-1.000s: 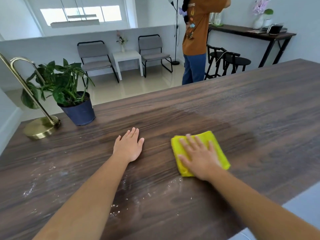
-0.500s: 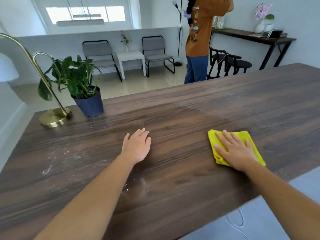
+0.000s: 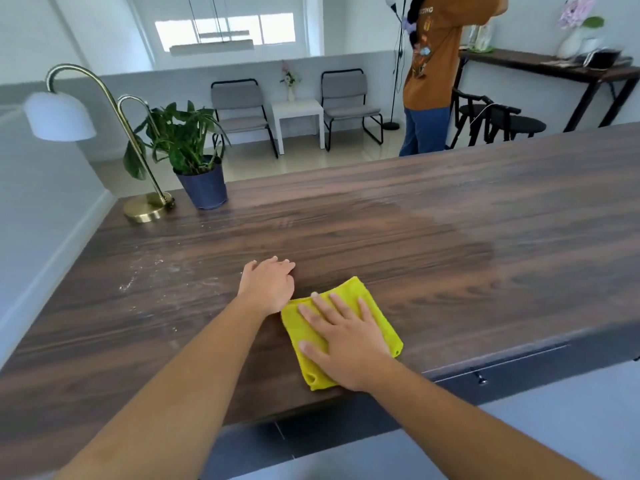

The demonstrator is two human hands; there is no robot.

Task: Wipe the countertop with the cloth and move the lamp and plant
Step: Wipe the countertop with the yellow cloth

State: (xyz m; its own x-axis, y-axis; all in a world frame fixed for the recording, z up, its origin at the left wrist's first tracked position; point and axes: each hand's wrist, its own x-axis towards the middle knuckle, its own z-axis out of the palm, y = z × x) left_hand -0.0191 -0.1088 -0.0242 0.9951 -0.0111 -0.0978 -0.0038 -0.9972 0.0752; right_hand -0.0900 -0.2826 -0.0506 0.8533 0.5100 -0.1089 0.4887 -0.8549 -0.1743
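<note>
Wooden countertop [image 3: 450, 244]: right hand [image 3: 349, 344] flat on yellow cloth [image 3: 374, 306], left hand [image 3: 268, 287] open.

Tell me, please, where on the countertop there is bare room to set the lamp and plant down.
The whole right half of the countertop is bare, from the cloth to the far edge. The middle strip between the plant and the left hand is free too. The far-left corner is crowded: the lamp and plant stand close together.

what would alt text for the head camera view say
A person's right hand presses a folded yellow cloth flat on a dark wood countertop, left hand resting beside it. A brass lamp and potted plant stand at the far left corner.
</note>
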